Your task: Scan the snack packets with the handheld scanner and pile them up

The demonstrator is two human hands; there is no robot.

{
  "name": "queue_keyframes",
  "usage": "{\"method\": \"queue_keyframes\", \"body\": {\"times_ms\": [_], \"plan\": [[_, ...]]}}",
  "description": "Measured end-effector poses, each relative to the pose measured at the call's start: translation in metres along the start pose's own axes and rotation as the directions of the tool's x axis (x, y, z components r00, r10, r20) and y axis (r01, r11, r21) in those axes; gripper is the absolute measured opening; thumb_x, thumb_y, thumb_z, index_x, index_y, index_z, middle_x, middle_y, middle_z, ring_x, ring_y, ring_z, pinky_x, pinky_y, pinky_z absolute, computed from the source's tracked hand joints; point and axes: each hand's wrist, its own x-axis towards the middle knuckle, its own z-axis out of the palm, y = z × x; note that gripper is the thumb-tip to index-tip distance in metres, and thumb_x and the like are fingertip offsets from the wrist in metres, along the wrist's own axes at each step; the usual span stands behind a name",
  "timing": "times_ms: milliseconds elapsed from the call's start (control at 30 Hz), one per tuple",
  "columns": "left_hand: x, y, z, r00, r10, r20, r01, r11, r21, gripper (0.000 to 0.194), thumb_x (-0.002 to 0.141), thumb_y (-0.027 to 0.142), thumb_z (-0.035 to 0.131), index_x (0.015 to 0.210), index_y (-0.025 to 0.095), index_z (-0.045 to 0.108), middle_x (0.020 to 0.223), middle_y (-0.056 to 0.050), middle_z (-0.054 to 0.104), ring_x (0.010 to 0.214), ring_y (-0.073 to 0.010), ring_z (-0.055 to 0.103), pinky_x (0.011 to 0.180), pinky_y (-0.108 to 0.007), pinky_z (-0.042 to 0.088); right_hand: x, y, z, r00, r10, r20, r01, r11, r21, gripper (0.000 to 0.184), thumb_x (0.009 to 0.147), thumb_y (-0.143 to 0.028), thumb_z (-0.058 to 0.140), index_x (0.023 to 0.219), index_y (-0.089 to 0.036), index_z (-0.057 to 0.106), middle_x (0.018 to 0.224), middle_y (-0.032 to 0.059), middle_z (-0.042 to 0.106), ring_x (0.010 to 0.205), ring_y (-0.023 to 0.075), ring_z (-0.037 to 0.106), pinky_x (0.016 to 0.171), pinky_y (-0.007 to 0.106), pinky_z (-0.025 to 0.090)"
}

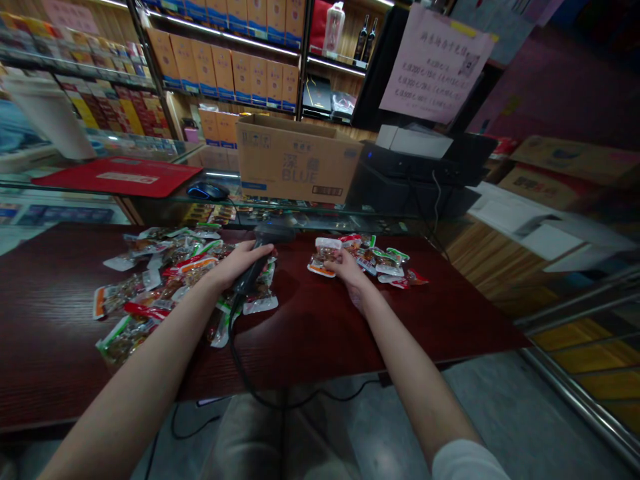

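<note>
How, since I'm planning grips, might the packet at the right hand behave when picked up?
The packet probably flexes at its flat edges; its lumpy middle may be firmer. Small beside the right hand, it is likely light. Its shiny plastic could slide on the tabletop.

Left hand [244,263]: fingers wrapped around a black corded scanner [274,233], beside the larger left pile of packets [173,280].
Right hand [347,268]: fingers pinching one packet [327,252], left of the smaller pile [390,261].
Table [320,340]: dark red-brown.
Far side: cardboard box [300,163], mouse [207,191] to its left.
</note>
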Motion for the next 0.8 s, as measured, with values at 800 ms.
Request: {"method": "queue_keyframes", "body": {"times_ms": [800], "plan": [[-0.015, 0.003, 0.059, 0.969, 0.002, 0.248, -0.038, 0.99, 0.138, 0.048, 0.08, 0.066, 0.055, 0.081, 0.018, 0.057, 0.06, 0.001, 0.058, 0.054, -0.0126, 0.056, 0.049, -0.023, 0.045, -0.016, -0.003, -0.017, 0.97, 0.223, -0.095, -0.186, 0.935, 0.303, 0.035, 0.086, -0.036, 0.056, 0.119, -0.027, 0.055, 0.11, 0.0039, 0.07, 0.088, 0.0188, 0.071, 0.079, 0.04, 0.061]]}}
